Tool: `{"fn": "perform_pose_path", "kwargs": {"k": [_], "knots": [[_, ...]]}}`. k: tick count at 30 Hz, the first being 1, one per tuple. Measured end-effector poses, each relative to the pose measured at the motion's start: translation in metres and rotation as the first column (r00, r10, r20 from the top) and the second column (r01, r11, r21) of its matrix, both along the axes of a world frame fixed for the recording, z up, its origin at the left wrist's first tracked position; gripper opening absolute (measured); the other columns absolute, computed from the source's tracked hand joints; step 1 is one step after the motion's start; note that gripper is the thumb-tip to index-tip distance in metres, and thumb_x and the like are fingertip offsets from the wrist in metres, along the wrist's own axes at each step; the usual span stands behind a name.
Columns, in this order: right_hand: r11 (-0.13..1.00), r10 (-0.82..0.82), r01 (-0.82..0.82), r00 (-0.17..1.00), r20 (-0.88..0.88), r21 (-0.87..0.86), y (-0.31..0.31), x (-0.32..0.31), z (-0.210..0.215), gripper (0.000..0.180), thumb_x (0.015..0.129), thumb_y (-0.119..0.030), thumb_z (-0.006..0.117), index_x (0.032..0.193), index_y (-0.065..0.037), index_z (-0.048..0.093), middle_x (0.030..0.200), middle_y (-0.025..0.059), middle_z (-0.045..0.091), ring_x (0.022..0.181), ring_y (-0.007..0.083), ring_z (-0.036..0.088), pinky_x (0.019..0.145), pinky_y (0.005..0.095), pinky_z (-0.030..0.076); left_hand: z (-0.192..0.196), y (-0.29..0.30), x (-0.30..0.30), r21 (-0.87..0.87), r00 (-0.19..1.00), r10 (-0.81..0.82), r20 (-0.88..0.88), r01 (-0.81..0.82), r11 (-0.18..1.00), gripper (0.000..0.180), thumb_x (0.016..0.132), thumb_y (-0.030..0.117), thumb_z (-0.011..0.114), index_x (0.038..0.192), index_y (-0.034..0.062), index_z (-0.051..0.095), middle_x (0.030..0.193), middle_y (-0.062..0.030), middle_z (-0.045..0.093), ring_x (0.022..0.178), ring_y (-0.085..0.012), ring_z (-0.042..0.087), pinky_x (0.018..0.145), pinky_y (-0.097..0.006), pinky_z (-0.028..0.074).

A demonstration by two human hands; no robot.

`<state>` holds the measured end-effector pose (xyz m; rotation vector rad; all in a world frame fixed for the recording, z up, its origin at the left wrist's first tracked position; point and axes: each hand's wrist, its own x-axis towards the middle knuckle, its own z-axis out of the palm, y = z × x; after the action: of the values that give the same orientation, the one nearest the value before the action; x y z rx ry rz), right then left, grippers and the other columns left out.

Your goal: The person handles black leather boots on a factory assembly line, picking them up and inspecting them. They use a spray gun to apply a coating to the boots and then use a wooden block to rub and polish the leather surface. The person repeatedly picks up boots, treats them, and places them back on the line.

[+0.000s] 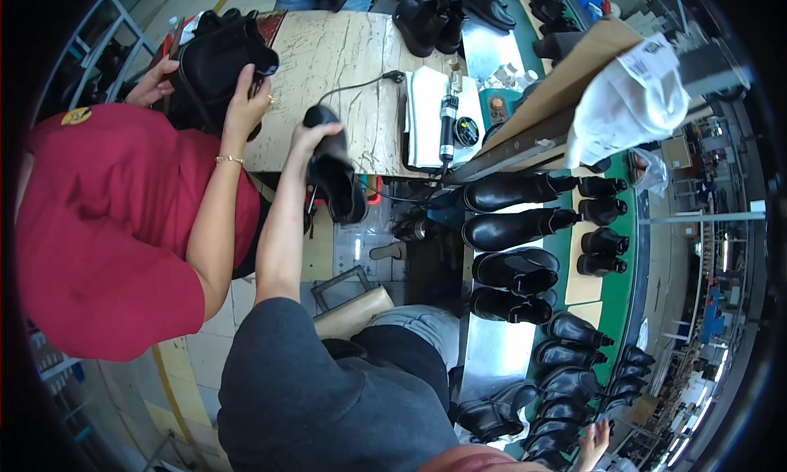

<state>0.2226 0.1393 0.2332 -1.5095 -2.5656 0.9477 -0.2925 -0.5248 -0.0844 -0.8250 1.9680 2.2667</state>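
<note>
My left hand is closed round one end of a black ankle boot. The boot hangs slantwise at the front edge of a worn, pale work table, its opening toward me; hand and boot are a little blurred. Far off at the lower right, my right hand shows only in part, fingers raised and apart, with nothing seen in it. It is nearest to the black shoes crowded on the green conveyor.
At left, a co-worker in a red shirt holds a black boot. A black cylindrical tool with a cable lies on white sheets. Boots line a metal shelf beside the green conveyor. A cardboard panel slants above.
</note>
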Motion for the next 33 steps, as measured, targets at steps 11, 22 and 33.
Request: {"fn": "perform_pose_path", "kwargs": {"k": [11, 22, 33], "knots": [[0.716, 0.626, -0.698, 0.647, -0.436, -0.010, -0.231, -0.201, -0.022, 0.040, 0.090, -0.006, 0.048, 0.129, 0.003, 0.049, 0.123, 0.0149, 0.055, 0.112, 0.0225, 0.055, 0.094, 0.0305, 0.042, 0.188, 0.195, 0.149, 0.135, 0.573, -0.652, -0.497, 0.793, 0.594, 0.092, 0.060, 0.009, 0.085, 0.137, 0.0021, 0.035, 0.124, -0.0077, 0.050, 0.117, -0.0174, 0.047, 0.103, -0.031, 0.033], [0.753, 0.412, -0.627, 0.687, -0.599, -0.201, -0.161, -0.186, -0.066, 0.037, 0.100, -0.027, 0.041, 0.112, 0.004, 0.056, 0.097, 0.0169, 0.064, 0.089, 0.0235, 0.060, 0.081, 0.0353, 0.046, 0.205, 0.346, 0.224, 0.149, 0.191, -0.877, -0.441, 0.979, 0.138, 0.093, 0.060, 0.012, 0.087, 0.135, 0.0035, 0.033, 0.124, -0.0089, 0.047, 0.116, -0.0188, 0.047, 0.101, -0.033, 0.038], [0.829, 0.525, -0.558, 0.764, -0.374, 0.023, -0.168, -0.171, -0.081, 0.029, 0.098, -0.020, 0.040, 0.103, 0.006, 0.052, 0.092, 0.0265, 0.058, 0.089, 0.0403, 0.057, 0.080, 0.0447, 0.044, 0.184, 0.350, 0.246, -0.118, 0.134, -0.933, -0.334, 0.976, 0.183, 0.101, 0.059, 0.025, 0.087, 0.136, 0.0024, 0.025, 0.124, -0.0143, 0.044, 0.116, -0.0234, 0.047, 0.099, -0.036, 0.040]]}}
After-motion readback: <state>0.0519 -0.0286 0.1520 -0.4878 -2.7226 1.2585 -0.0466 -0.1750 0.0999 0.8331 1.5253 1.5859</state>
